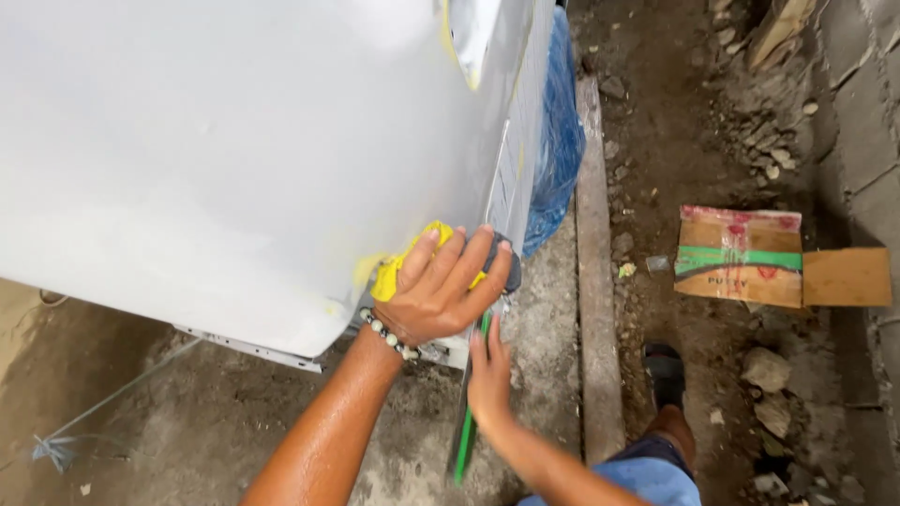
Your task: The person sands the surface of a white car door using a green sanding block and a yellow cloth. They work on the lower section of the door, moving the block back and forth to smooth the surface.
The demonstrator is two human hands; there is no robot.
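Yellow and soft, the cloth (412, 264) is pressed flat against the lower corner of a large white metal panel (234, 159), just above the panel's bottom edge. It is judged to be light, limp and easily bunched, so it is best gripped by a spread palm rather than pinched at one corner; a dark pad (507, 267) seems to be backed against it under the fingertips, though how the two are joined cannot be told. The panel itself is judged stiff, smooth and probably slippery where it is wet or painted.

The left hand (436, 295) is laid over the cloth with its fingers (466, 258) spread wide and only slightly curled, so the cloth is held by pressure against the panel, not enclosed. A beaded bracelet (389, 335) is worn at that wrist. The right hand (489, 375) is set lower, just under the panel's corner, with the fingers extended upward along a thin green rod (466, 426) that runs down toward the concrete floor (234, 422); whether the rod is gripped or merely touched cannot be told. A cardboard box (741, 255) lies well apart on the dirt.
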